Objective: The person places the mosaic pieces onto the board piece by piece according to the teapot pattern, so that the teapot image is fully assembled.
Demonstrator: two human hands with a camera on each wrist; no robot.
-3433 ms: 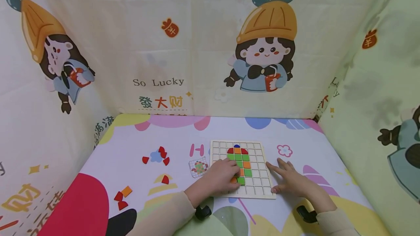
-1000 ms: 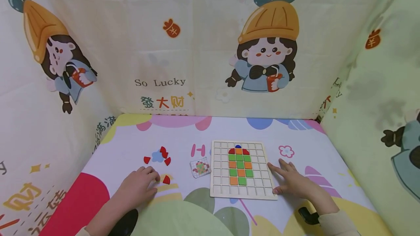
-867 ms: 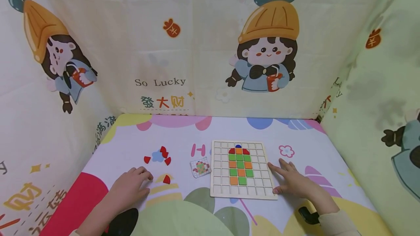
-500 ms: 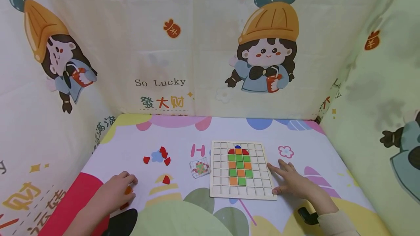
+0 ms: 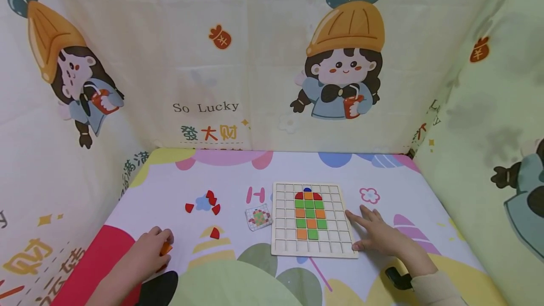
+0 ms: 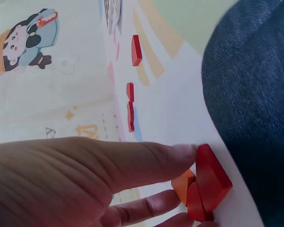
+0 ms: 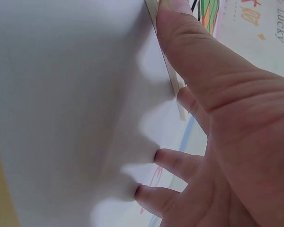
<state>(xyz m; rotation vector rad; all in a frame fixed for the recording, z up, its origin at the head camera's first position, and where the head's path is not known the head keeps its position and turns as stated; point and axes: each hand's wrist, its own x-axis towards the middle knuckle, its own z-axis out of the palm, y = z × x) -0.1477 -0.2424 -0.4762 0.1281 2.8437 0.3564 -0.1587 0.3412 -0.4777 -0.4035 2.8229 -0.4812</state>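
At the left of the table, my left hand [image 5: 146, 251] has thumb and forefinger on either side of an orange square tile [image 6: 182, 186]. Two red quarter-round tiles [image 6: 212, 177] lie against it, mostly covered by the hand in the head view. My right hand [image 5: 376, 233] has spread fingers, with the thumb and a fingertip at the right edge of a wooden grid board [image 5: 340, 235]. On the board, green and orange squares form a column, with red quarter-rounds [image 5: 317, 196] and a blue half-round [image 5: 307, 189] at its top.
A small pattern card [image 5: 258, 216] lies left of the board. Several loose red quarter-rounds [image 5: 189, 208] are scattered further left, one red tile [image 5: 214, 233] nearer to me. A dark rounded patch [image 5: 159, 289] is beside my left wrist. Printed cloth walls [image 5: 272, 60] enclose the table.
My left hand has left the board and moved left to the orange and red tiles; an orange square stands uncovered at the column's lower left. My right hand has stayed at the board's edge.
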